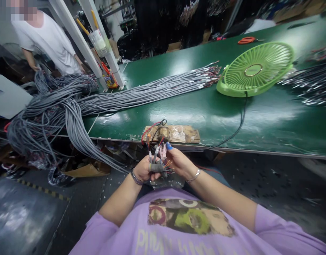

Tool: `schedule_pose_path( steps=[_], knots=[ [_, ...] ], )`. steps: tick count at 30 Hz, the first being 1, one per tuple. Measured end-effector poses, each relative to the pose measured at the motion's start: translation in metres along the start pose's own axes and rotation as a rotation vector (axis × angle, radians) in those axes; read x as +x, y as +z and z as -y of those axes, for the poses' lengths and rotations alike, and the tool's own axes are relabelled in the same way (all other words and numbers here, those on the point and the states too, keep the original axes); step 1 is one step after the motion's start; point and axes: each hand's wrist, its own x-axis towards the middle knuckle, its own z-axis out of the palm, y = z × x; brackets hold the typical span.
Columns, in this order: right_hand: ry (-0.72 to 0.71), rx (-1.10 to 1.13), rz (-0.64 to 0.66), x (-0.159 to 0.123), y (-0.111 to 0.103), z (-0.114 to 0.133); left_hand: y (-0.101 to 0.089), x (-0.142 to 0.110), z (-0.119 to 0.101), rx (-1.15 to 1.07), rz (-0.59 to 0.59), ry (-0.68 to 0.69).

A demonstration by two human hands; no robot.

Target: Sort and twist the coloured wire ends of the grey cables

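My left hand (143,169) is closed round several grey cables (155,167) just past the table's front edge. A grey wrap lies across its fingers, and thin coloured wire ends (168,169) fan out on its right side. Close beside it, my right hand (180,161) is bent inward, with a blue cover (169,145) on the thumb tip. The right fingertips are pinched near the upright cable ends with red and blue wires; what lies between them is too small to make out. Just beyond both hands, a worn wooden block (182,134) with a small fixture and red and black leads sits on the table edge.
Long grey cables (141,94) lie across the green table (205,113), heaped at the left (46,106). A green fan (255,71) stands right, its cord trailing forward. Orange-handled scissors (246,40) and dark cables (311,83) lie beyond. A person in white (50,42) handles cables at the back left.
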Motion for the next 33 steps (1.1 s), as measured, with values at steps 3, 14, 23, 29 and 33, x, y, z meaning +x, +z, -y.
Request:
schedule_pose_path(
  steps=[3,14,23,29,33],
  knots=[
    [-0.017,0.011,-0.020,0.001,0.002,0.000,-0.001,0.001,0.002,0.001,0.013,-0.019],
    [0.057,0.026,0.016,0.001,-0.007,-0.007,-0.001,0.001,0.003,0.022,0.038,-0.035],
    [0.080,-0.074,0.094,-0.007,-0.006,0.000,0.015,-0.019,0.016,0.067,-0.189,0.086],
    [0.057,-0.087,0.024,-0.009,-0.003,0.002,0.030,-0.024,0.025,0.096,-0.349,0.218],
    [0.069,-0.022,-0.017,-0.010,0.000,0.003,0.033,-0.020,0.024,0.079,-0.384,0.239]
  ],
)
